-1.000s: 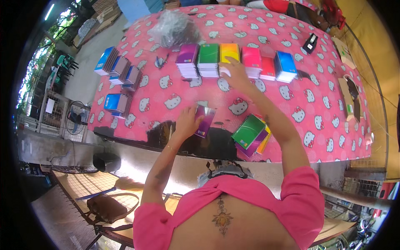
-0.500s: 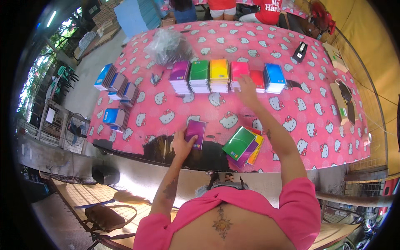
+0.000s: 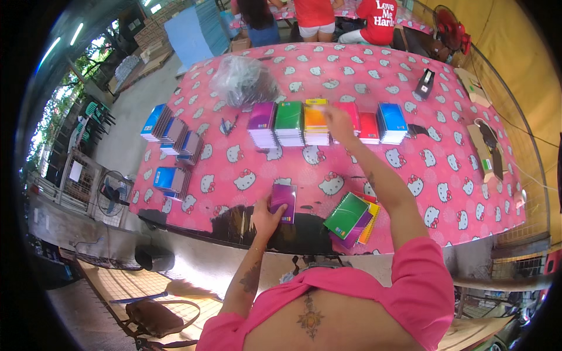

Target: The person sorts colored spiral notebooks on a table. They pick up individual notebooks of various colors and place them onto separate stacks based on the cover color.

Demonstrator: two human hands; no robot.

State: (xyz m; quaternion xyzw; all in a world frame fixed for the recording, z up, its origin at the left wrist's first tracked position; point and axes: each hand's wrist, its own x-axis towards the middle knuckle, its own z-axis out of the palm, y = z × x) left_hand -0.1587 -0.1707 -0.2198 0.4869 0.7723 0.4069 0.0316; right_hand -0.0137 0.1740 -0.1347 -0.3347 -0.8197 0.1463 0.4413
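My left hand (image 3: pixel 266 217) is closed on the left edge of a purple notebook (image 3: pixel 284 202) near the table's front edge, thumb across its cover. My right hand (image 3: pixel 339 124) reaches to the back row of notebook stacks. Its fingers pinch the right edge of the top orange-yellow notebook (image 3: pixel 315 119) on the yellow stack; a brighter yellow strip shows behind it. The hand partly covers the pink stack (image 3: pixel 350 111). Left of it stand a green stack (image 3: pixel 290 116) and a purple stack (image 3: pixel 261 117); to the right, a red stack (image 3: pixel 368 124) and a blue stack (image 3: pixel 392 119).
Fanned green, purple and yellow spiral notebooks (image 3: pixel 346 216) lie by my right forearm. Several blue notebook stacks (image 3: pixel 157 121) stand at the left. A clear plastic bag (image 3: pixel 244 81), a black stapler-like tool (image 3: pixel 425 83) and cardboard pieces (image 3: pixel 490 153) rest on the pink tablecloth. People are beyond the table.
My right hand has moved left from the pink stack to the yellow stack, where the top notebook now looks shifted. The left hand keeps hold of the purple notebook. The whole view has shifted slightly.
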